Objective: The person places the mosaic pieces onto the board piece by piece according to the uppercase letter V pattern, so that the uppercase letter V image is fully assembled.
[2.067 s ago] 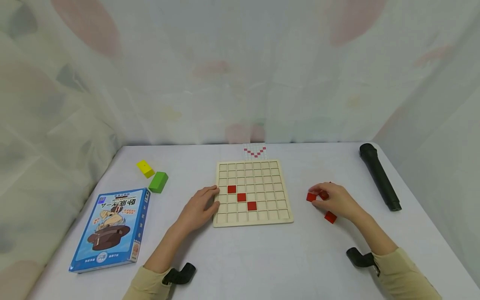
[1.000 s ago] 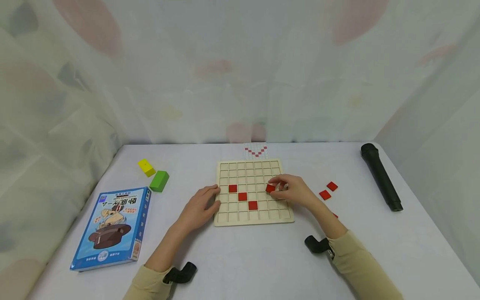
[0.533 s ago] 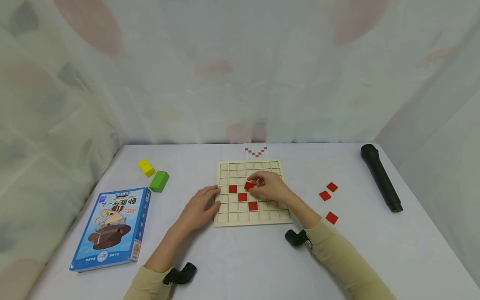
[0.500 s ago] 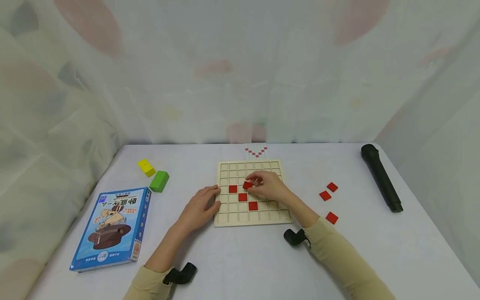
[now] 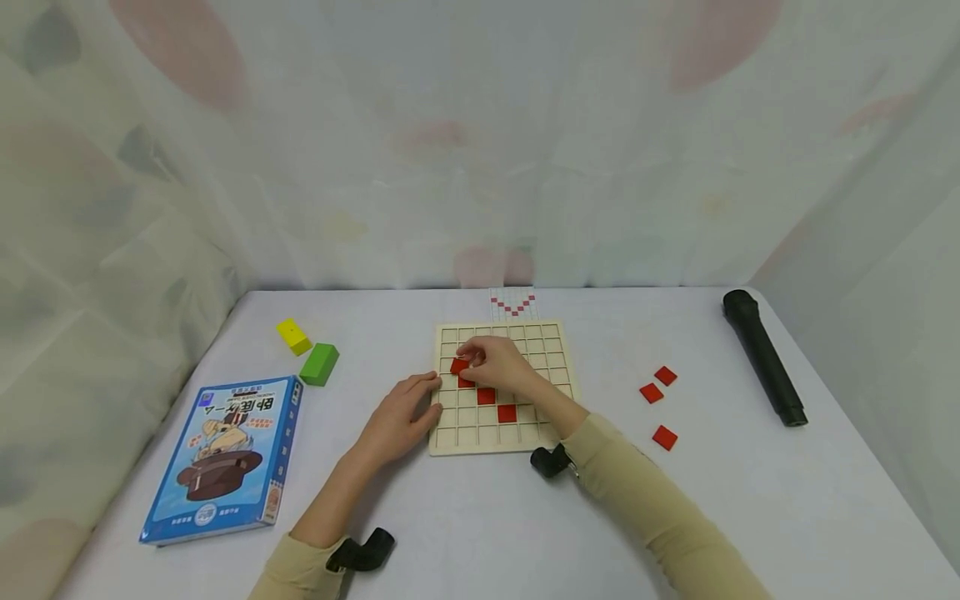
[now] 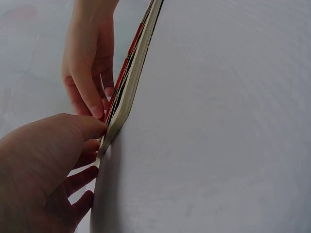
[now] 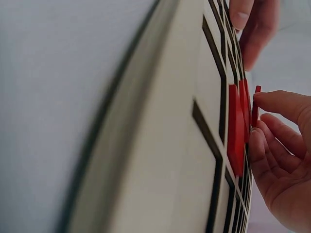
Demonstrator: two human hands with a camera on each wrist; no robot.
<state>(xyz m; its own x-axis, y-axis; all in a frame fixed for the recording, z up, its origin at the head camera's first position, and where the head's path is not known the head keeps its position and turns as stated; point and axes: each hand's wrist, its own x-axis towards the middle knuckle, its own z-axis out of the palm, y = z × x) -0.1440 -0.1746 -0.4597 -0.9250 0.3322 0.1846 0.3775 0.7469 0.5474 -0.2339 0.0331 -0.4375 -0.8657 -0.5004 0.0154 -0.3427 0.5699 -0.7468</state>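
Note:
My right hand [image 5: 495, 362] pinches a red square tile [image 5: 459, 366] between thumb and fingertips, above the left part of a pale wooden grid board [image 5: 540, 429]. In the right wrist view that tile [image 7: 256, 104] is held on edge, apart from the red tiles [image 7: 236, 128] set in the grid. Three red tiles lie along a diagonal in the board's cells, the lowest being a red tile [image 5: 507, 413] near the front; the upper-left one is partly covered. My left hand [image 5: 397, 417] rests with relaxed, spread fingers against the board's left edge, thumb and fingertips touching it.
Loose red tiles [image 5: 652, 392] lie right of the board. A small card with a red V pattern [image 5: 513, 303] sits behind it. At left are a blue game box [image 5: 217, 458], a green block [image 5: 319, 364] and a yellow block [image 5: 293, 337]. A black microphone-like cylinder [image 5: 763, 358] lies far right.
My right hand has taken a red tile from the loose ones at right and carried it leftward across the board to above the upper-left tile. The left hand has stayed at the board's edge.

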